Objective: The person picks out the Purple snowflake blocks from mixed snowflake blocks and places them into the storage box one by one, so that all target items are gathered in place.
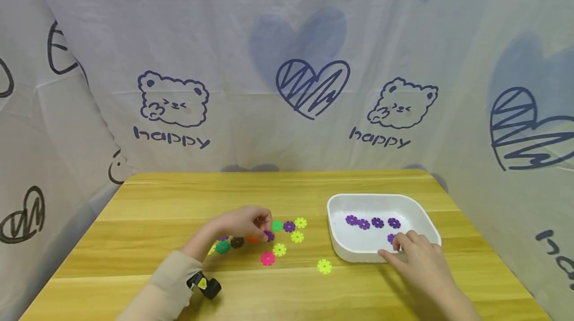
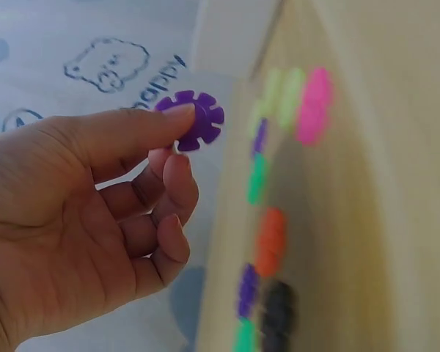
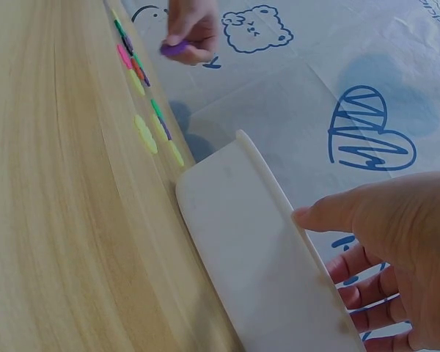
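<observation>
My left hand (image 1: pixel 248 222) pinches a purple notched disc (image 2: pixel 198 121) between thumb and index finger, a little above the table. The other fingers of that hand curl loosely. Below it lie an orange disc (image 2: pixel 270 242) and a dark brown disc (image 1: pixel 237 242). My right hand (image 1: pixel 417 256) is at the near rim of a white tray (image 1: pixel 334 226); its thumb rests on the rim and its fingers bend over inside. Several purple discs (image 1: pixel 377 223) lie in the tray, one of them (image 1: pixel 391 239) partly hidden by the right fingers.
Near the left hand lie a green disc (image 1: pixel 277 226), a purple disc (image 1: pixel 289 227), a pink disc (image 1: pixel 267 258) and several yellow discs (image 1: pixel 297 237). One yellow disc (image 1: pixel 324 266) lies just left of the tray. A printed cloth (image 1: pixel 242 62) hangs behind the wooden table (image 1: pixel 179 196).
</observation>
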The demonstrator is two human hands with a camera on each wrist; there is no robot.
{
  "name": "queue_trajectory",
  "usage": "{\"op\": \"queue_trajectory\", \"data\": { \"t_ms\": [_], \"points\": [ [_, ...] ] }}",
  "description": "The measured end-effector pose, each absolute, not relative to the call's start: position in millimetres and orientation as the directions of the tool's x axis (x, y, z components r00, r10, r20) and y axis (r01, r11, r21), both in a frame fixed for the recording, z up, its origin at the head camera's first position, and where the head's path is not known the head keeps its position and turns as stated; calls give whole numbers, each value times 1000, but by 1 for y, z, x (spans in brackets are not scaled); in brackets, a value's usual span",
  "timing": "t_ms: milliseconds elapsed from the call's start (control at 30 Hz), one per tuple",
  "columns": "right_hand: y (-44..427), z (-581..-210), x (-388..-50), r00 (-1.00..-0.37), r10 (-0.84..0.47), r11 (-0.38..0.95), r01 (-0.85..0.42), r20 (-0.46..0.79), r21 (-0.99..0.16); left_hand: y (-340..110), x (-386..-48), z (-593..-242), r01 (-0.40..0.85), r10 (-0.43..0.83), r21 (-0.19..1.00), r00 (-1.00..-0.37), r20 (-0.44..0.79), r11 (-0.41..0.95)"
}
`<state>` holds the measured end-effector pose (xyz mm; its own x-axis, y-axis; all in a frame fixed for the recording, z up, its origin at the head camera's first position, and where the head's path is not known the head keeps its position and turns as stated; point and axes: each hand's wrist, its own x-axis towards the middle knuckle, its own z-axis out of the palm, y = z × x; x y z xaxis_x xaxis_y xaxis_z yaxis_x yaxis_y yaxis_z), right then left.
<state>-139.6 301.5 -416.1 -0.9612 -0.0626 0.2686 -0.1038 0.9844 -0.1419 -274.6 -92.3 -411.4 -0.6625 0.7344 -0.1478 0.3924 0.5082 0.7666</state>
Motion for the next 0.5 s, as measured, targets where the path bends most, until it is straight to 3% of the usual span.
{"op": "queue_trajectory", "data": {
  "t_ms": [300, 500],
  "points": [
    [302, -416, -140, -962, -63, 984, -104, 265, -142, -59, -277, -365, 462, 822, 796, -565, -75, 390],
    [303, -418, -141, -961, -63, 984, -104, 268, -143, -22, -277, -346, 494, 842, 798, -538, -32, 346]
  ]
}}
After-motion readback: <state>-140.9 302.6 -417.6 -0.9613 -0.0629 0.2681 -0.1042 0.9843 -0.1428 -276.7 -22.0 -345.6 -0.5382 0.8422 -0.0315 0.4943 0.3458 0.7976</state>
